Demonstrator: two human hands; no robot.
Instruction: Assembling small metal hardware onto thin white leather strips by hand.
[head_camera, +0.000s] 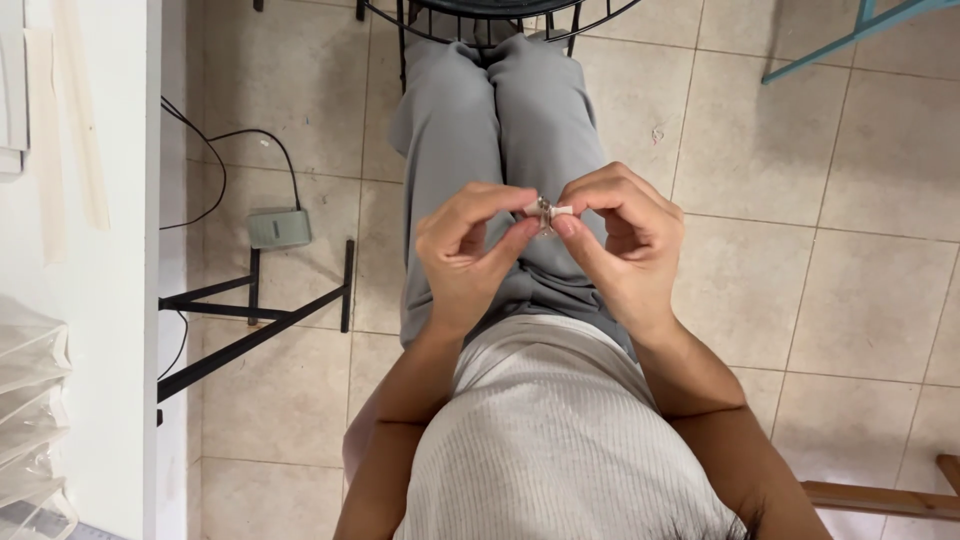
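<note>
Nearest to the camera is the person's ribbed pale top (560, 450), with both bare forearms coming up from it toward the lap. The left hand (465, 250) and the right hand (620, 245) meet in front of the body, each closed in a pinch on a tiny white and metal clip (547, 212) held between them, thumb and fingertips pressed on its two ends. The piece hangs in the air above the grey trousers (500, 140), carried by nothing but those fingertips; too small to tell just what it is. That seems the weak spot: the grip is all tips on something so little, and if one pinch slips or a sprung part snaps open, it would likely jump away, roll off the thighs and land on the tiled floor (860, 260), where a pale thing could be hard to find. Beyond, on the floor near the white table's edge (150, 200), lie a small grey box (278, 227) with a black cable (215, 150) and a black metal frame (250, 320); furthest off stands a dark wire chair base (480, 20).
</note>
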